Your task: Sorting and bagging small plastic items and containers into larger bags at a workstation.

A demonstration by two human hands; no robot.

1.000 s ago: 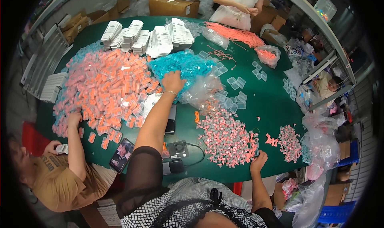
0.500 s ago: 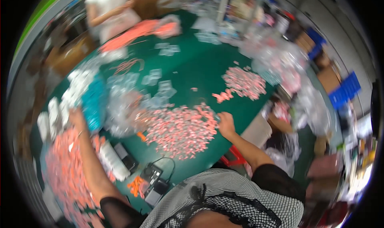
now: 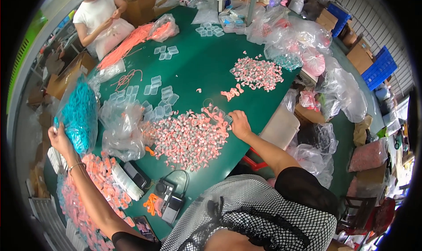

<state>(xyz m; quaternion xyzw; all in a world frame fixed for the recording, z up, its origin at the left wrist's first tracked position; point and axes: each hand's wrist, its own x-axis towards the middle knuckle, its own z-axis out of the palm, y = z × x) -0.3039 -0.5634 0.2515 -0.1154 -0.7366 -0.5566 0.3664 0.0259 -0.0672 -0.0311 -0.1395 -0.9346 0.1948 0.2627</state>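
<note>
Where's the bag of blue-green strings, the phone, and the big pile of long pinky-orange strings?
Blue-green string bag (image 3: 79,119): head view, on its bulging middle.
Phone (image 3: 144,227): head view, on its screen.
Pinky-orange string pile (image 3: 126,43): head view, mid-pile.

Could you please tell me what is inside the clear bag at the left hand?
The bag holds a mass of blue strands, seen through its plastic. The outer strands cover the middle and far side, so anything there cannot be seen.
</note>
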